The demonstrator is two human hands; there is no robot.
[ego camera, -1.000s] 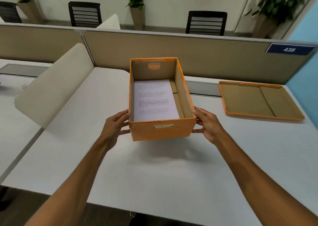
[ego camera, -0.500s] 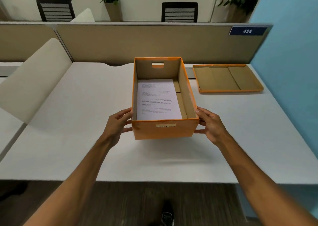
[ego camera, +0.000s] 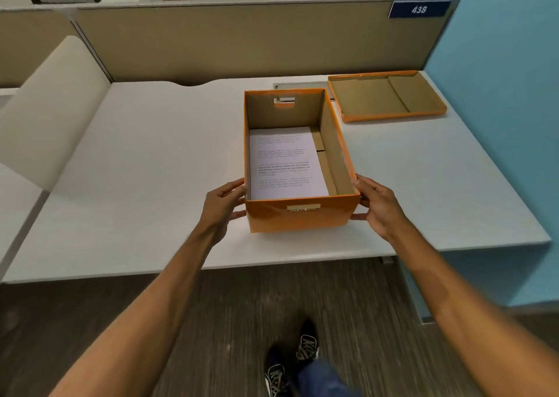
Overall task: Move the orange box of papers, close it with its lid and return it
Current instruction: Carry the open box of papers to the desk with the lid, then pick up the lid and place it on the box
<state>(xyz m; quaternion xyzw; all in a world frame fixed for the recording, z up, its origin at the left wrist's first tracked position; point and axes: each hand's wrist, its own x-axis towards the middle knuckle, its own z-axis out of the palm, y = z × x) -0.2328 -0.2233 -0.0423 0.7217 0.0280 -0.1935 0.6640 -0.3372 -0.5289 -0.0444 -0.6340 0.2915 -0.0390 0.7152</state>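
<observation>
The orange box (ego camera: 302,219) stands open near the front of the white desk (ego camera: 151,169), with a printed stack of papers (ego camera: 286,163) lying flat in its bottom. My left hand (ego camera: 222,207) grips its left side near the front corner, and my right hand (ego camera: 376,204) grips its right side. The orange lid (ego camera: 385,95) lies upside down at the desk's back right corner, apart from the box.
A beige partition (ego camera: 242,39) with a blue sign reading 438 (ego camera: 419,9) runs behind the desk. A cream side divider (ego camera: 45,115) rises on the left and a blue wall (ego camera: 499,94) on the right. My shoes (ego camera: 290,363) stand on the dark floor in front.
The view has pulled back and tilted down, so the desk's front edge, floor and shoes now show. The box sits closer to the front edge and nearer the lid, both hands still on it.
</observation>
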